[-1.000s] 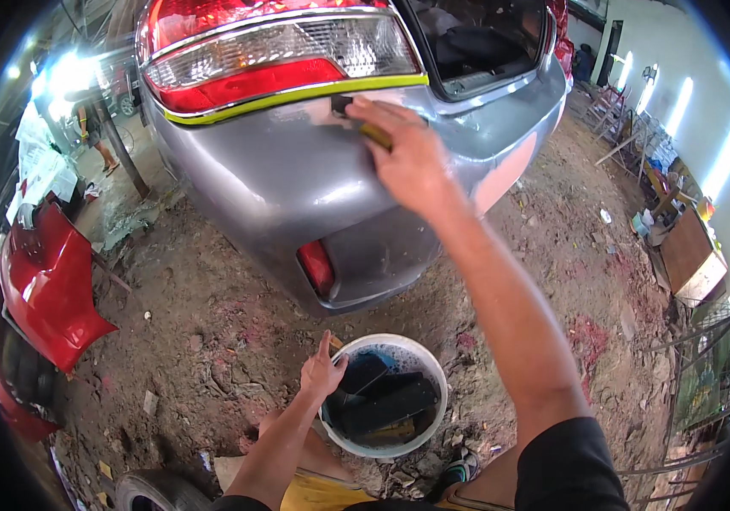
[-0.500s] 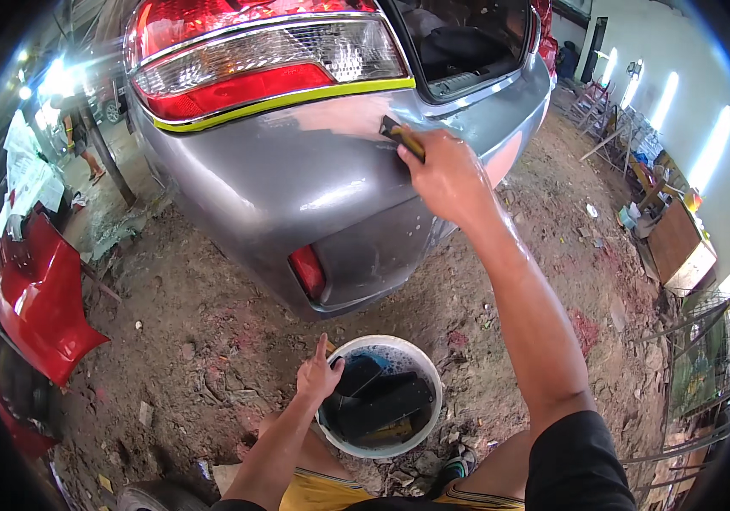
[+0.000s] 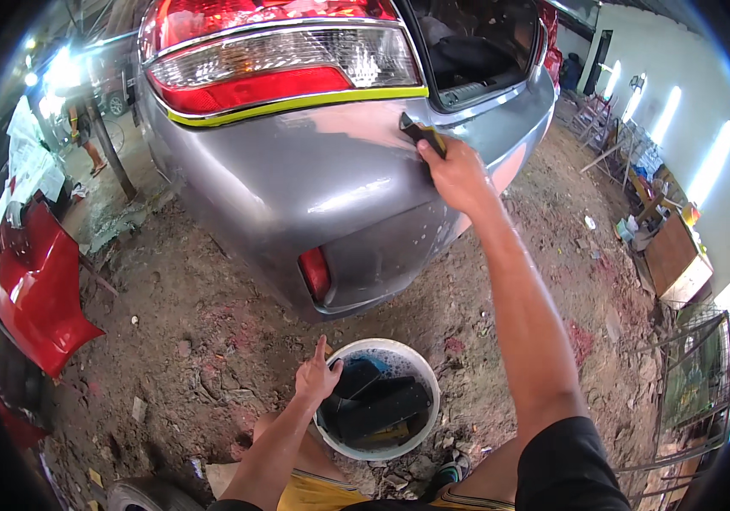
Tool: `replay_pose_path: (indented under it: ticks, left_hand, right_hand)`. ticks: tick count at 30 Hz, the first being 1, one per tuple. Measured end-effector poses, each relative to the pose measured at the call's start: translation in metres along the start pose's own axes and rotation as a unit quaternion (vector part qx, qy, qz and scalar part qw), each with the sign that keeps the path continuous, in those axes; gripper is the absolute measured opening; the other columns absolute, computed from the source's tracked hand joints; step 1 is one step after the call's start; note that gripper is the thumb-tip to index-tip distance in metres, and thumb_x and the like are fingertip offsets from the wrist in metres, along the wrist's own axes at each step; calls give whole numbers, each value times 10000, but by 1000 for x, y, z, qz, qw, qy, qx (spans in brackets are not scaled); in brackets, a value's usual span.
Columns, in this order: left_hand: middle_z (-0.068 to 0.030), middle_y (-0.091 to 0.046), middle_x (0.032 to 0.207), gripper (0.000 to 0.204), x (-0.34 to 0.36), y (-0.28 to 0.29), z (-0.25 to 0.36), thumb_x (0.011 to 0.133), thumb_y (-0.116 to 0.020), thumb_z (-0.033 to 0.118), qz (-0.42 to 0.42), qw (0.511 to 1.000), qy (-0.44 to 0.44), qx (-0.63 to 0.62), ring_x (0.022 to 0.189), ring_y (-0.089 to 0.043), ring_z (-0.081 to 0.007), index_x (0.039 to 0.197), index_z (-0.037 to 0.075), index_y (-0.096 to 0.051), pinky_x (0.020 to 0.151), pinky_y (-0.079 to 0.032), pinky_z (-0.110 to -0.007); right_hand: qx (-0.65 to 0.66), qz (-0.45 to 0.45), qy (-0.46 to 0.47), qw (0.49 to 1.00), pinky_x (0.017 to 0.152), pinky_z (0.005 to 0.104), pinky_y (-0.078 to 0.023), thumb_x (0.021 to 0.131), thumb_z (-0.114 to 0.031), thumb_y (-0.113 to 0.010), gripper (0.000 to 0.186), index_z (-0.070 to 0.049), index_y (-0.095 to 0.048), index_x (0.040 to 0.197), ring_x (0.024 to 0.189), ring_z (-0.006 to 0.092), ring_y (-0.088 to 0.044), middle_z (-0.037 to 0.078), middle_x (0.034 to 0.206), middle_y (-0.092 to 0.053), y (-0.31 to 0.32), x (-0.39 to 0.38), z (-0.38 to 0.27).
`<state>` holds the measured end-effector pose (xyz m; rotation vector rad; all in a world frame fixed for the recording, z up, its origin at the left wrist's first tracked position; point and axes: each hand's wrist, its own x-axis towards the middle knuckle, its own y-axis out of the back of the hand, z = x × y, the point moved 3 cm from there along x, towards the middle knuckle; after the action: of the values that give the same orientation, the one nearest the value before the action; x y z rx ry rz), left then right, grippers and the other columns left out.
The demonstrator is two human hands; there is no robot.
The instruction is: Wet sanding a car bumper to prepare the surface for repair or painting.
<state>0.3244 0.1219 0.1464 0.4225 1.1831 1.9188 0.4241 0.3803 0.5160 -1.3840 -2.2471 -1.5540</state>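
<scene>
My right hand [image 3: 460,175] is closed around a sanding block [image 3: 423,136], a yellowish piece wrapped in dark sandpaper. The block rests against the grey car's rear bumper [image 3: 297,183], beside a pale pink patch [image 3: 365,123] under the tail light [image 3: 288,64]. Yellow-green tape [image 3: 297,102] lines that light's lower edge. Low down, my left hand [image 3: 317,379] is at the left rim of a white bucket [image 3: 434,387], index finger stretched and thumb apart. Foamy water and several dark sheets or pads [image 3: 379,407] fill the bucket.
A red car panel [image 3: 37,289] stands at the left, and a tire [image 3: 156,494] lies at the lower left. A metal frame rack [image 3: 693,383] and a brown board [image 3: 673,255] are on the right. Rubble covers the dirt floor [image 3: 186,315]. A person's leg [image 3: 94,157] shows far left.
The view has shifted slightly, with the car now a little further right in it. My right hand and the sanding block have moved slightly; my left hand stays by the bucket.
</scene>
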Motion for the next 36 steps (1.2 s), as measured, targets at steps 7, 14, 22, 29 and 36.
replay_pose_path:
  ticks: [7,14,22,29,36]
  left_hand:
    - [-223,-668,1163,811,-3,3,1,893,-639,436,-26,999,35,-4,1027,-655,-393,1547,162,-248,933,-503,-470]
    - [-218,-685,1122,805,1,-4,-7,892,-630,444,8,1000,28,-11,1014,-664,-395,1549,189,-240,913,-520,-478]
    - [-209,-673,1160,807,-3,1,-4,892,-634,442,-6,999,34,-13,1052,-652,-384,1546,169,-250,936,-509,-464]
    - [-213,-680,1141,798,-2,-1,-3,896,-630,443,0,999,31,-13,1035,-658,-395,1546,171,-255,930,-514,-471]
    - [-228,-691,1084,772,1,-1,-3,902,-616,445,-2,1000,17,-5,987,-670,-407,1539,170,-278,896,-530,-479]
  right_hand:
    - [-70,110,180,975,1028,396,-469,920,-95,-559,395,-180,-628,1300,1178,320,-579,111,1286,-637,-14,5,-12]
    - [-21,106,348,931,1023,389,-487,740,61,-587,500,-110,-647,1206,1122,314,-606,90,1255,-634,-6,16,-18]
    - [-5,71,350,934,1060,393,-447,662,153,-532,655,-107,-639,1253,1207,319,-551,101,1272,-603,-1,25,-18]
    - [0,60,318,946,1095,386,-423,663,184,-500,645,-82,-641,1233,1236,318,-551,115,1304,-598,4,32,5]
    - [-23,51,301,952,1111,387,-404,689,169,-517,616,-77,-635,1242,1244,315,-542,125,1296,-602,13,36,12]
